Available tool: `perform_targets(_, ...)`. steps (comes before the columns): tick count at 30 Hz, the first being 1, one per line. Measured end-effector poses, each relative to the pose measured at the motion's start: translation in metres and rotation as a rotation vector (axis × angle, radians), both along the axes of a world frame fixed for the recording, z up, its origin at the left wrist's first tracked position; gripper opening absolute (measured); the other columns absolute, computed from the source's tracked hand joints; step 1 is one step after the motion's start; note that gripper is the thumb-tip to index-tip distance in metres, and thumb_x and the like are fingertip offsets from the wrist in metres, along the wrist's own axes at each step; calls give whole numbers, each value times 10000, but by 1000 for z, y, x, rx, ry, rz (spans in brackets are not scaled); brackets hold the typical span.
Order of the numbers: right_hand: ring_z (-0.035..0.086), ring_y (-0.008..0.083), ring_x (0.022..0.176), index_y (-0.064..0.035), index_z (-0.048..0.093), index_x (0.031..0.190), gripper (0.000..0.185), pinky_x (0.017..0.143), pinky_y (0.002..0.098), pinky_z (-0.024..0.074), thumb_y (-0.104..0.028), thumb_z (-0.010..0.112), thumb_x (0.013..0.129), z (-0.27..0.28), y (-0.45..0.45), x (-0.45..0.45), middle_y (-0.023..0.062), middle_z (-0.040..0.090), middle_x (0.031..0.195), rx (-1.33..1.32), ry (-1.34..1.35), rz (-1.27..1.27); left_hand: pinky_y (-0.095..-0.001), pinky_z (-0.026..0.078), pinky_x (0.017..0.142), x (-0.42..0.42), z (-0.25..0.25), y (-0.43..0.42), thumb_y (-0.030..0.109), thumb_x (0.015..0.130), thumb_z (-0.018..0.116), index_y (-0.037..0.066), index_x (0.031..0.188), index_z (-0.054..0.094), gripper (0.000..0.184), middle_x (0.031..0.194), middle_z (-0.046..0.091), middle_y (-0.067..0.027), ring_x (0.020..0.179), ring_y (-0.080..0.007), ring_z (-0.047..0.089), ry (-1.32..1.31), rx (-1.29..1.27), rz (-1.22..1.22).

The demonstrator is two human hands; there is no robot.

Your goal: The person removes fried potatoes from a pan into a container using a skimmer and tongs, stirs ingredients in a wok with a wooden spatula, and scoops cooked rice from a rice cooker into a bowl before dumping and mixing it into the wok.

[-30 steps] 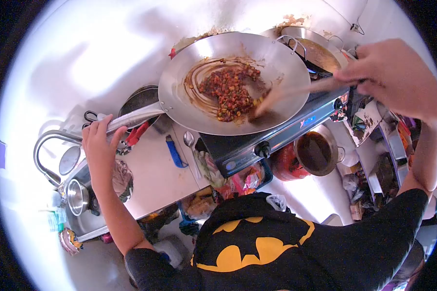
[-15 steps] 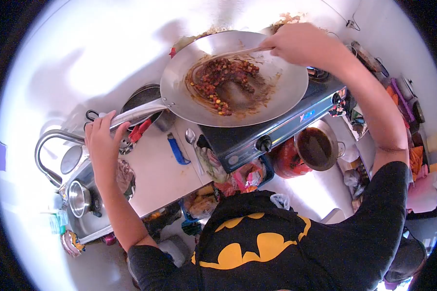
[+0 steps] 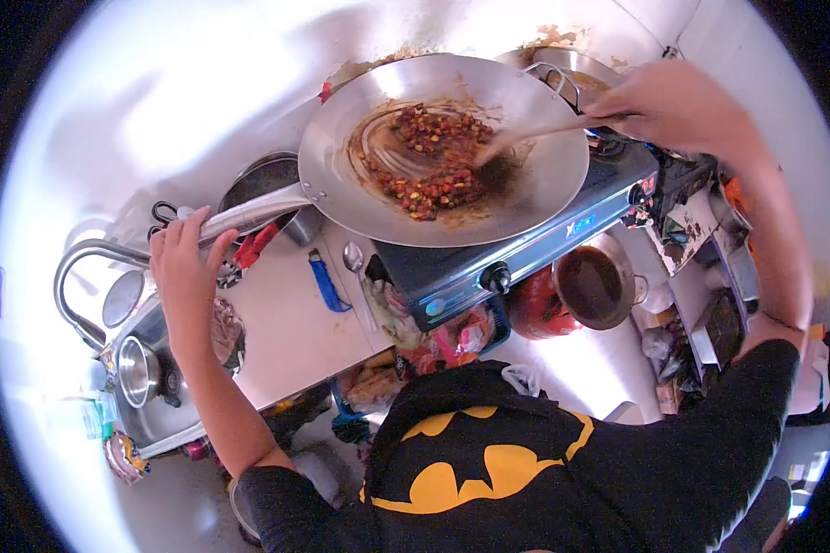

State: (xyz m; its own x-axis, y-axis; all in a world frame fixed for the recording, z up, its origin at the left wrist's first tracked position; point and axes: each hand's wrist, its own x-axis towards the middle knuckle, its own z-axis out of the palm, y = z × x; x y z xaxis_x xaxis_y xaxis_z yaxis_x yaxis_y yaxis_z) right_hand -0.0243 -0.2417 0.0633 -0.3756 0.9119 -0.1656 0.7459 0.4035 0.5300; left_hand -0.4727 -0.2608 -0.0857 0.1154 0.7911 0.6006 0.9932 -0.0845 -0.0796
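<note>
Holding wok (image 3: pixel 549 175) by its long handle (image 3: pixel 260 208) w/ L hand (image 3: pixel 186 256), fingers hooked over handle near its outer end, thumb on the side toward wok. Gripping spatula (image 3: pixel 537 131) w/ R hand (image 3: pixel 659 106), fist closed round upper end, a bit blurred by motion; can't tell exact finger placement. Got spatula reaching over R rim, lower end down in wok at R side of food mix (image 3: pixel 438 192). Too blurred there to see its edge clearly.

Seeing food mix as red/brown bits w/ some yellow, spread in a curved band approx mid-wok, w/ brown sauce streaks around. Have wok over stove (image 3: pixel 537 255), near back wall, w/ loop handle (image 3: pixel 553 74) at far R rim, near R hand. Behind that, to R: pan (image 3: pixel 581 66) w/ brownish contents, partly hidden by R arm.

Below stove front: pot (image 3: pixel 595 288) w/ dark liquid, beside a red rounded object (image 3: pixel 535 309). On counter (image 3: pixel 286 343), L of stove: spoon (image 3: pixel 354 263) and, just beside, blue item (image 3: pixel 326 282). Under/behind long handle: dark pan (image 3: pixel 249 182). Far L, in sink (image 3: pixel 161 419): small steel pot (image 3: pixel 138 370), near curved faucet (image 3: pixel 62 276).
</note>
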Motion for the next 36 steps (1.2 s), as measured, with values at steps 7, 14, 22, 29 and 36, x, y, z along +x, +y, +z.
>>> perform_targets(7,615,299,754,-103,651,1062,266,717,410,490,-171,568,818,16,31,11,157,631,787,-59,356,102,-393,413,839,-4,0,1,360,759,688,65,1078,632,438,984,608,-92,956,-276,525,6,0,-12)
perform_targets(14,406,91,411,-86,664,998,250,382,243,319,-267,530,891,51,134,42,-5,529,576,-540,473,-592,-388,413,838,-3,0,1,350,757,694,60,1059,642,422,970,619,-92,942,-278,527,-28,-7,-29)
perform_targets(22,396,87,416,-71,637,1076,306,389,241,315,-289,541,883,12,175,-29,-19,512,560,-700,493,-290,-383,416,836,0,2,-2,329,750,707,52,1052,644,414,956,627,-97,933,-275,528,-6,20,-49)
perform_targets(29,629,241,847,-173,566,1246,369,762,344,498,-214,511,883,41,-9,-96,104,663,1006,-285,18,-297,-388,419,831,0,2,-4,361,756,693,65,1054,644,423,963,624,-95,941,-281,533,11,-3,-19)
perform_targets(36,623,311,759,-109,676,1002,250,695,428,483,-173,595,773,37,-68,-5,140,639,776,50,154,201,-394,419,823,0,4,-5,366,763,684,61,1054,642,424,964,620,-93,936,-278,537,34,3,-28)
